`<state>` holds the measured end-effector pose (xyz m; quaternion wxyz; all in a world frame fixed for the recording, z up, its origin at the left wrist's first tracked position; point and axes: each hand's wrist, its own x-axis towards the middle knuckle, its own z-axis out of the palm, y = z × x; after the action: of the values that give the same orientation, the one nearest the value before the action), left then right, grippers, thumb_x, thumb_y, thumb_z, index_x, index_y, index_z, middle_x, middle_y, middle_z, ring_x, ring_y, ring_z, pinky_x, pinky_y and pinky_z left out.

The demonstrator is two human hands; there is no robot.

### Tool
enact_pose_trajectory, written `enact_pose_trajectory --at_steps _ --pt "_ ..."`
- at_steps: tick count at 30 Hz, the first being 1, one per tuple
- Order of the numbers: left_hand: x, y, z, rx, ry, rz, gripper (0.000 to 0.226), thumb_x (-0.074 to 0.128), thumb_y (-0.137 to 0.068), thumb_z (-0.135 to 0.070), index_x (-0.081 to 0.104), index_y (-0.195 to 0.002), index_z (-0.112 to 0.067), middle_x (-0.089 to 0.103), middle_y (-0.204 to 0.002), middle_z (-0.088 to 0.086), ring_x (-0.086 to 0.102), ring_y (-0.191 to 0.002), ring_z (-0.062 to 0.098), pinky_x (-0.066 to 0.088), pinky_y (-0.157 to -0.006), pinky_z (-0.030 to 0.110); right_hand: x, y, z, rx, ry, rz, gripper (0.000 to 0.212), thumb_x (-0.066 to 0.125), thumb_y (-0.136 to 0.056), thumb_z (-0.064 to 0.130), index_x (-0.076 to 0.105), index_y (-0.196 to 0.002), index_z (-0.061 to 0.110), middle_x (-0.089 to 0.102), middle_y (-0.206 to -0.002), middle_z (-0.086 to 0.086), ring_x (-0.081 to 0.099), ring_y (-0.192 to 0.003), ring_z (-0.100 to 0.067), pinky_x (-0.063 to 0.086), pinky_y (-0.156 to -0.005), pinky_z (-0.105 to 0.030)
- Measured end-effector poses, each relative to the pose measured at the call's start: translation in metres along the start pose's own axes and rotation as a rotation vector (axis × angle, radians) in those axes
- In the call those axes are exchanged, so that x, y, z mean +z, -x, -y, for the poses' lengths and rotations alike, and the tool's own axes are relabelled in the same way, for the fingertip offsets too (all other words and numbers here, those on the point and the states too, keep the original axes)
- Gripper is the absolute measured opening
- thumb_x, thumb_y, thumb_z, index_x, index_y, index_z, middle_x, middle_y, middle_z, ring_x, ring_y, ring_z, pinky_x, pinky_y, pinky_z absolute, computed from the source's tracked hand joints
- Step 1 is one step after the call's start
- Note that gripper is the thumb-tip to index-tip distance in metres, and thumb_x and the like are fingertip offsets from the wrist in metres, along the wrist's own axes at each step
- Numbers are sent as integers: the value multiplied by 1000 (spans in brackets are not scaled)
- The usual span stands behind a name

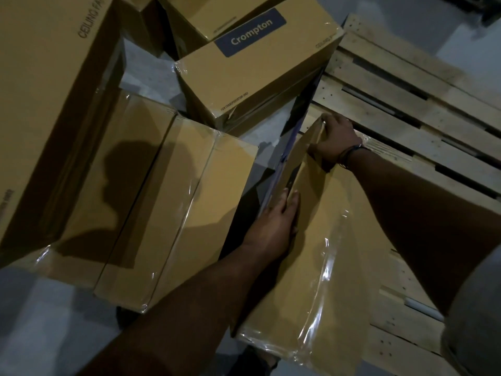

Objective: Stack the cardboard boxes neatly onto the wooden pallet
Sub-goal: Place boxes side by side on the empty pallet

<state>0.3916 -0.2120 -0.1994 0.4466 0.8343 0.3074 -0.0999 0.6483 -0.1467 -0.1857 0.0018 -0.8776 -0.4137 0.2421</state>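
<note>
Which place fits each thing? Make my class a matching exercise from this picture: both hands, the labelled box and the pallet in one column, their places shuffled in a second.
1. left hand
2. right hand
3. Crompton box
4. wooden pallet

A. grips the far end of the held box
B. slatted, on the right of the view
C. label up, beside the pallet's left edge
D. grips the held box's left edge

Pairs: 1-D, 2-A, 3-C, 4-B

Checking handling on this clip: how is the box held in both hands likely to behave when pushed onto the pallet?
Probably stiff: the held box shows flat faces. Its glossy tape may feel slippery. Gaps in the slatted pallet could snag a corner.
</note>
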Motion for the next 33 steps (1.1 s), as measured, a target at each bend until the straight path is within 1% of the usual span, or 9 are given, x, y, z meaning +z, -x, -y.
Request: enact_pose_trajectory --at_steps 2,8,11,14,17,19,23,29,33 --pt "-1 2 -1 -3 -10 -2 78 48 -108 -27 -6 -164 -30 -10 -172 -2 27 -150 36 38 -113 44 1 0 2 -7 17 -1 93 76 -81 42 26 -157 23 20 -165 -7 16 -151 -32 32 -116 -58" --pt "-4 3 -4 0 -28 -6 78 47 -108 -26 -6 -164 -27 -11 -172 1 25 -151 37 37 -116 47 13 4 4 18 22 -12 89 70 -89 42 20 -160 25 6 -170 -3 3 -156 -31 27 -120 -57" --pt "-3 4 -8 -11 -39 3 78 47 -108 -28 -6 -164 -26 -13 -172 0 21 -153 35 33 -118 46 27 19 3 18 0 -76 82 65 -93 45 21 -159 26 4 -170 -2 7 -155 -29 29 -120 -55" --pt "-6 1 -14 -46 -127 1 82 52 -104 -22 -4 -165 -25 -23 -170 -1 11 -154 38 30 -119 50 35 34 0 -18 22 -90 80 61 -93 48 22 -159 24 8 -169 -4 12 -154 -28 31 -119 -53" --pt "-6 -1 -25 -31 -301 -22 92 60 -96 -12 -2 -164 -19 -28 -168 5 -5 -156 37 24 -124 50 33 51 -8 -60 49 -47 79 62 -93 49 24 -158 26 8 -169 -6 12 -154 -30 32 -118 -53" --pt "-7 -1 -31 12 -401 -33 93 61 -96 -18 -3 -164 -15 -25 -169 8 -13 -156 37 15 -127 51 31 64 -13 -94 74 -20 77 62 -93 49 25 -158 29 7 -169 -6 11 -154 -31 32 -118 -53" --pt "-4 -3 -36 72 -576 12 94 55 -99 -44 -3 -163 -9 -14 -171 11 -19 -155 37 0 -128 52 26 96 -23 -65 71 20 75 60 -95 48 23 -159 33 4 -170 -6 7 -155 -32 28 -120 -53" --pt "9 2 -41 80 -632 21 99 49 -98 -62 -5 -163 -11 -16 -170 12 -20 -155 35 -5 -127 51 34 148 -62 96 -17 -23 73 59 -97 45 23 -159 29 6 -169 -9 10 -154 -33 27 -121 -53" --pt "24 8 -53 143 -671 48 101 50 -96 -64 -4 -164 -13 -16 -171 11 -17 -156 36 -3 -127 52 44 190 -94 234 -96 -106 70 56 -97 40 23 -158 28 7 -169 -10 5 -155 -34 16 -124 -55"
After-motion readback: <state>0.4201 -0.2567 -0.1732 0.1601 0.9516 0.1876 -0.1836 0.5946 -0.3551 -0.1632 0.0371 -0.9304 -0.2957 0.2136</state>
